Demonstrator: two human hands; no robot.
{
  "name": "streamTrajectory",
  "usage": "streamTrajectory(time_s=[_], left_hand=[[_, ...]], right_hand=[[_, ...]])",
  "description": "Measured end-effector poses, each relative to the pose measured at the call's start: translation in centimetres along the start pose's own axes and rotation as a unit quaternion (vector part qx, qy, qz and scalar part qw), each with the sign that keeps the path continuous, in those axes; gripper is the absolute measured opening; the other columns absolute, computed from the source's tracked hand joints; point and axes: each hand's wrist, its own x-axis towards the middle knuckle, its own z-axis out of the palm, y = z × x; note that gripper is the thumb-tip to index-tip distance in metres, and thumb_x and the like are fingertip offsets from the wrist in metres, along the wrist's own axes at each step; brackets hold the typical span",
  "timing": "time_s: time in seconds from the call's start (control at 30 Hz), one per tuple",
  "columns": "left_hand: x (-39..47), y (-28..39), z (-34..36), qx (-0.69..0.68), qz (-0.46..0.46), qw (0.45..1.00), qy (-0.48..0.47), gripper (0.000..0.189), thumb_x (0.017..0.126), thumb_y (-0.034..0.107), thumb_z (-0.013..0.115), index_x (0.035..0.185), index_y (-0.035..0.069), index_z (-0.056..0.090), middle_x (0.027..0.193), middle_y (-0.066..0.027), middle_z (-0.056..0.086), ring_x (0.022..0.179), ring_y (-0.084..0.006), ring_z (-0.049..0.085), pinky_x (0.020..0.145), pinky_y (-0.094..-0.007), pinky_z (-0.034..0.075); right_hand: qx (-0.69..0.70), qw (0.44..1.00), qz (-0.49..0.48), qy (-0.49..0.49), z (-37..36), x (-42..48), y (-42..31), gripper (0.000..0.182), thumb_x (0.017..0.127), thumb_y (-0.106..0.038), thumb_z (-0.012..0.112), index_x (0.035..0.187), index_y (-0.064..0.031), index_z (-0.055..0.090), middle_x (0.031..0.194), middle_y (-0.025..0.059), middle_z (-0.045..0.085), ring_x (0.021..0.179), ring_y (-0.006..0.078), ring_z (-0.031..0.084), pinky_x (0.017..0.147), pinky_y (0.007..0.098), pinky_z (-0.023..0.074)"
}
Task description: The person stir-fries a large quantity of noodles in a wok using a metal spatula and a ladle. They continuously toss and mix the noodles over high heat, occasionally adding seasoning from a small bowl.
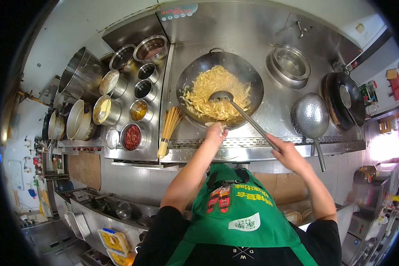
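A large black wok (189,74) sits on the steel range, full of shredded yellowish food (216,83) that looks like noodles or cut strips. My left hand (216,132) grips the wok's near edge; something pale, perhaps a cloth, shows at the fingers. In my right hand (287,154) is the long handle of a metal cooking ladle (249,118). The ladle's bowl is tipped over within the food, right of the wok's middle, and the strips beneath it look blurred. What lies under my left fingers is hidden.
Left of the wok lies a bamboo wok brush (169,126). Steel seasoning pots (143,111) and a tall stockpot (83,71) stand farther left. To the right are a basin (291,63), a perforated strainer (312,114) with its handle overhanging the front edge, and stacked woks (340,99).
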Motion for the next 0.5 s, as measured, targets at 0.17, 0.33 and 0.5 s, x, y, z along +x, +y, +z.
streamTrajectory(time_s=[0.17, 0.33, 0.5], left_hand=[[-6.7, 0.5, 1.3, 0.062, -0.033, 0.996, -0.048, 0.013, 0.095, 0.015, 0.049, 0.103, 0.005, 0.052, 0.089, -0.0151, 0.058, 0.072, -0.0212, 0.056, 0.049, -0.0291, 0.049], [0.7, -0.6, -4.5, 0.060, 0.072, 0.988, -0.122, 0.010, 0.092, 0.012, 0.052, 0.101, 0.006, 0.052, 0.089, -0.0120, 0.060, 0.072, -0.0185, 0.056, 0.049, -0.0291, 0.044], [-5.9, -6.6, -8.8, 0.182, 0.010, 0.978, -0.103, 0.015, 0.089, 0.015, 0.058, 0.102, 0.011, 0.052, 0.087, -0.0050, 0.059, 0.077, -0.0177, 0.061, 0.054, -0.0295, 0.048]], right_hand=[[0.166, 0.944, 0.223, -0.177, -7.8, -1.6, -3.8, 0.061, 0.086, -0.003, 0.063, 0.143, -0.0197, 0.049, 0.063, -0.0022, 0.050, 0.050, 0.0055, 0.045, 0.047, 0.0242, 0.0412], [-0.019, 0.999, 0.030, -0.033, 1.6, 3.5, 3.0, 0.061, 0.084, -0.004, 0.063, 0.142, -0.0214, 0.049, 0.076, 0.0127, 0.064, 0.066, 0.0251, 0.062, 0.063, 0.0355, 0.0514], [-0.089, 0.992, 0.095, -0.006, 2.7, 1.6, 0.6, 0.066, 0.082, 0.001, 0.062, 0.143, -0.0212, 0.046, 0.111, 0.0208, 0.066, 0.090, 0.0396, 0.065, 0.081, 0.0465, 0.0520]])
